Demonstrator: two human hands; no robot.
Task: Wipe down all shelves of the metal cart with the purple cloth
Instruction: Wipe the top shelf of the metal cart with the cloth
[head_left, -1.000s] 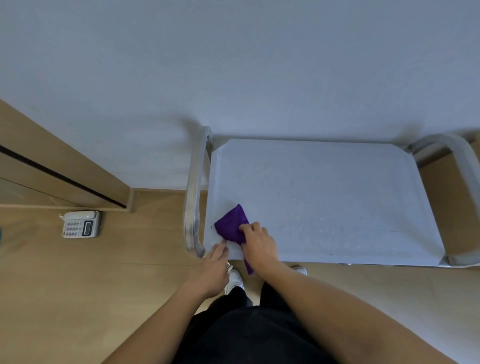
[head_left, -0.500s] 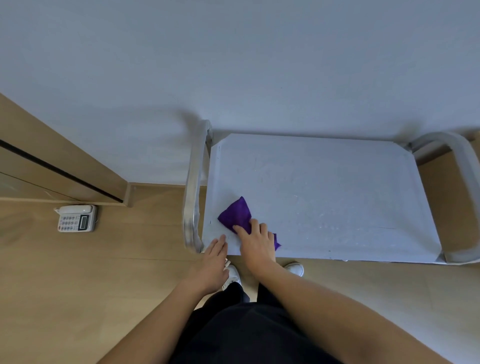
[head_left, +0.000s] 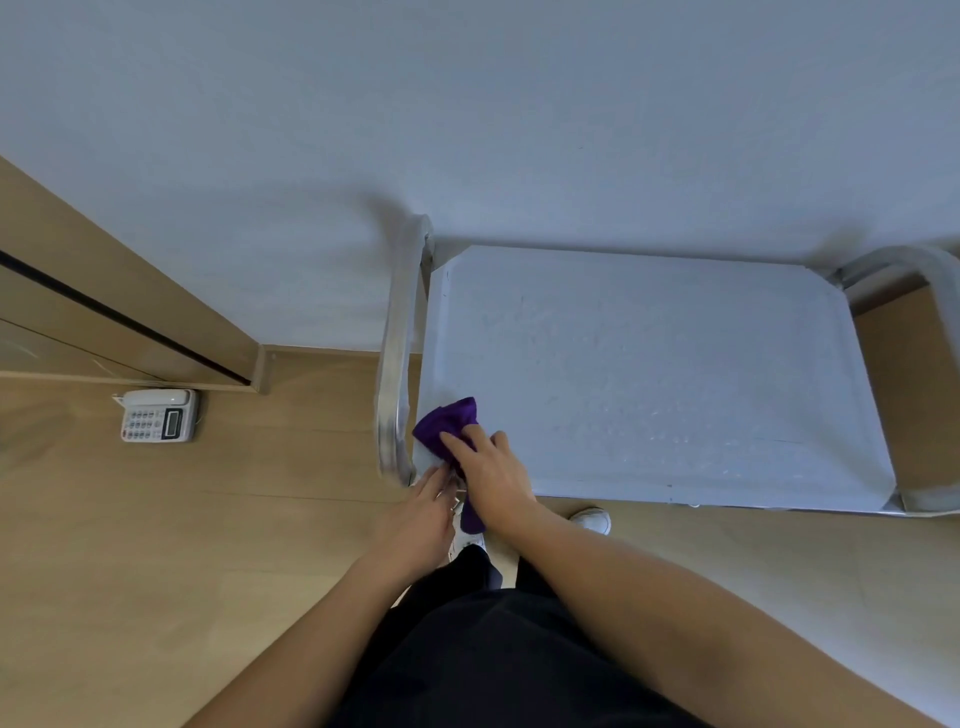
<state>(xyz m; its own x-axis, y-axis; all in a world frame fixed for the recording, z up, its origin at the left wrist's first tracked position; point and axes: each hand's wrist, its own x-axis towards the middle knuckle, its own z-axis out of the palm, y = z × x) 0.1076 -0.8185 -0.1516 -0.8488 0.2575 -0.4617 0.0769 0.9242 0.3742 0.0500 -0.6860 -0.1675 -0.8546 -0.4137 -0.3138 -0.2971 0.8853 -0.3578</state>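
Observation:
The metal cart's top shelf (head_left: 649, 374) is a pale grey sheet seen from above, with tubular handles at its left (head_left: 397, 353) and right (head_left: 935, 291) ends. The purple cloth (head_left: 449, 421) lies bunched at the shelf's near left corner, one end hanging over the front edge. My right hand (head_left: 491, 473) presses down on the cloth with its fingers spread over it. My left hand (head_left: 421, 514) rests with straight fingers on the shelf's near left corner, beside the cloth. The lower shelves are hidden under the top one.
A white desk phone (head_left: 158, 415) lies on the wooden floor to the left. A wooden door frame (head_left: 130, 317) runs along the left wall. The white wall (head_left: 467, 130) stands right behind the cart. My shoes (head_left: 589, 519) show under the shelf's front edge.
My right hand has slid the cloth back to the left along the front edge, into the near left corner. One end of the cloth hangs over the edge again. My left hand stays put.

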